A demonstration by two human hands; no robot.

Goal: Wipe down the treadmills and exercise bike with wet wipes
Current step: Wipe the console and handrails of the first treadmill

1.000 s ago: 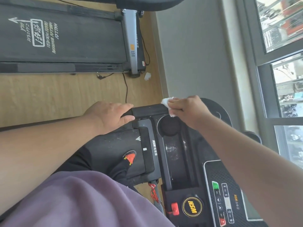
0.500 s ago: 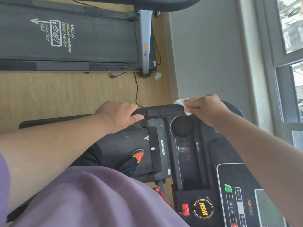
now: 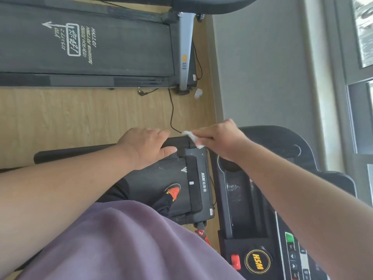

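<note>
Treadmill [image 3: 201,184] underfoot, matte black plastic; its padded tubular handrail [image 3: 175,141] is gripped by the left hand [image 3: 145,148], fingers wrapped over. Just beyond that hand, the right hand [image 3: 220,140] pinches a crumpled white wet wipe [image 3: 191,138] against the rail's end. Best wrap the wipe round the tube and press firmly.

The near treadmill console [image 3: 282,199] is black, with a yellow-and-black round HSM badge [image 3: 257,261], a red safety key [image 3: 235,261] and a green button [image 3: 289,238]. The wet wipe [image 3: 192,138] is white; the handrail [image 3: 76,153] is black. The far treadmill belt [image 3: 101,43] is dark grey with white printed lettering, on a light wood-grain floor [image 3: 80,118].
</note>
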